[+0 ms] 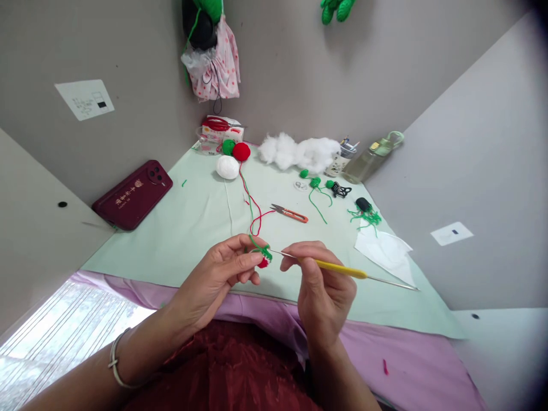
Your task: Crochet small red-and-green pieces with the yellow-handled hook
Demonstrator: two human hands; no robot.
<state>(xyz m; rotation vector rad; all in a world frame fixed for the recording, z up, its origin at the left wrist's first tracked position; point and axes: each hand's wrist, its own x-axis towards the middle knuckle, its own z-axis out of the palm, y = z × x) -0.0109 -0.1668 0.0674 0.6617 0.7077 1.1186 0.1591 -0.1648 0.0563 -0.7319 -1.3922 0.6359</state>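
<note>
Between the thumb and fingers of my left hand (226,265) is a small crochet piece (264,261), red below, white in the middle and green on top. My right hand (321,285) grips a crochet hook (340,268) with a yellow handle and metal ends. The hook's thin left tip reaches the piece's green edge; whether it is inside a stitch I cannot tell. Red, green and white yarn strands (252,211) run from the far side of the table towards my left hand. They come from the red yarn ball (242,152), a green ball (228,147) and a white ball (227,167).
Orange thread snips (291,214) lie beyond my hands. White stuffing (299,153), a cup of pens (340,160) and a bottle (372,157) line the back. Small green crochet pieces (315,182) and a black claw clip (341,189) lie right. A dark red phone (132,195) leans left.
</note>
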